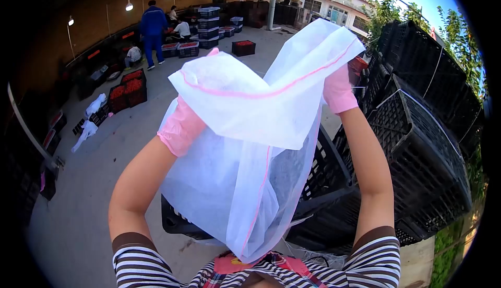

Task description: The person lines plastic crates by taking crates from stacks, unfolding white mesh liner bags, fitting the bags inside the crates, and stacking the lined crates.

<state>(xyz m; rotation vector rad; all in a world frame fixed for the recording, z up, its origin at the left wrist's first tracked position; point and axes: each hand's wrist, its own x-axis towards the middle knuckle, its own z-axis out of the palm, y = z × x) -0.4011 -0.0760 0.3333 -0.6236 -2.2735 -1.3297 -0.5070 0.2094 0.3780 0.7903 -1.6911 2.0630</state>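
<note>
A large white fabric bag [209, 168] with pink seam stitching hangs in front of my chest, its upper edge folded over outward. My left hand [182, 126], in a pink glove, grips the left side of the bag, with most fingers hidden behind the folded rim. On the right, my right hand [340, 90], also pink-gloved, holds the raised right corner of the rim. Its fingertips are covered by the cloth. Below and behind the bag is a black plastic crate [331, 165], partly hidden by the fabric.
Stacked black crates [428, 147] rise close on my right. To the left, crates of red produce [134, 85] stand on the concrete floor [141, 126], near a crate draped with white cloth [86, 131]. A person in blue [153, 27] stands farther back near others sitting low.
</note>
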